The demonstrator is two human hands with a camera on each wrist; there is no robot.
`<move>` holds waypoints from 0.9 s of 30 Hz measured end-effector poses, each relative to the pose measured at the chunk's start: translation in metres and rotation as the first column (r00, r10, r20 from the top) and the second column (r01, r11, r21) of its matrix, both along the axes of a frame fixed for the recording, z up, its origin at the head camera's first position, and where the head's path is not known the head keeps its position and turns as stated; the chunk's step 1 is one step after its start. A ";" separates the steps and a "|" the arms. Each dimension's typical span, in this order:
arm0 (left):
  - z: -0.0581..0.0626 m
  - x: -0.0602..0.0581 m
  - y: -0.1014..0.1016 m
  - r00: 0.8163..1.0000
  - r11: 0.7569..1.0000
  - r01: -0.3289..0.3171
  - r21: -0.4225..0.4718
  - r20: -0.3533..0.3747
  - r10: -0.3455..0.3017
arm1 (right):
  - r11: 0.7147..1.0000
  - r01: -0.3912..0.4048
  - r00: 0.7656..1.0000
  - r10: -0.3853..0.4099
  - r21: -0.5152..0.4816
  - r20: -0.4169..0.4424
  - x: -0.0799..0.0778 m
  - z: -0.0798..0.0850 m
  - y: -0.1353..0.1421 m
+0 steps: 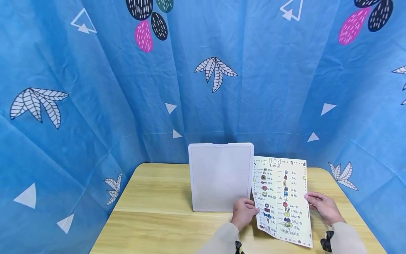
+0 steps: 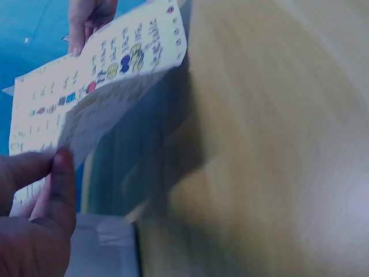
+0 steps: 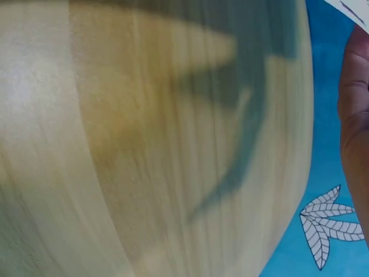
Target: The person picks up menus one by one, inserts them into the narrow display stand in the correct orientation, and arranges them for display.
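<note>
A hand-drawn paper menu [image 1: 280, 201], headed "food" with small coloured pictures and prices, is held up over the right part of the table, creased down its middle. My left hand [image 1: 245, 212] pinches its left edge between thumb and finger, as the left wrist view also shows with the fingers [image 2: 60, 179] at the edge. On the other side, my right hand [image 1: 325, 207] grips the right edge. Only part of the right hand [image 3: 356, 109] and a corner of the paper [image 3: 351, 10] show in the right wrist view.
A white square board [image 1: 221, 178] with a raised rim stands upright behind my left hand, left of the menu. The wooden table [image 1: 152, 211] has rounded far corners. Blue patterned cloth [image 1: 215, 106] hangs behind and at both sides.
</note>
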State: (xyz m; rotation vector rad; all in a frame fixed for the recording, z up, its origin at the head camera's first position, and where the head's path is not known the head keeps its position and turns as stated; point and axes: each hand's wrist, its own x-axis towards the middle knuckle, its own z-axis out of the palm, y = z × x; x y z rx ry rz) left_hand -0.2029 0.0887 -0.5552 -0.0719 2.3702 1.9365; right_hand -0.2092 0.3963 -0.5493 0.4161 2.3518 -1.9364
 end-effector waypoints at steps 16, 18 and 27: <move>0.028 -0.018 -0.025 0.991 0.990 0.132 -0.040 -0.016 -0.132 | 0.967 -0.038 0.986 -0.005 -0.252 -0.165 0.007 0.022 0.008; 0.032 -0.020 -0.026 0.990 0.990 0.138 -0.035 -0.030 -0.139 | 0.962 -0.049 0.982 -0.003 -0.268 -0.189 0.005 0.025 0.008; 0.055 -0.026 -0.038 0.980 0.983 0.182 -0.023 -0.073 -0.183 | 0.945 -0.116 0.958 0.024 -0.307 -0.286 0.003 0.045 0.004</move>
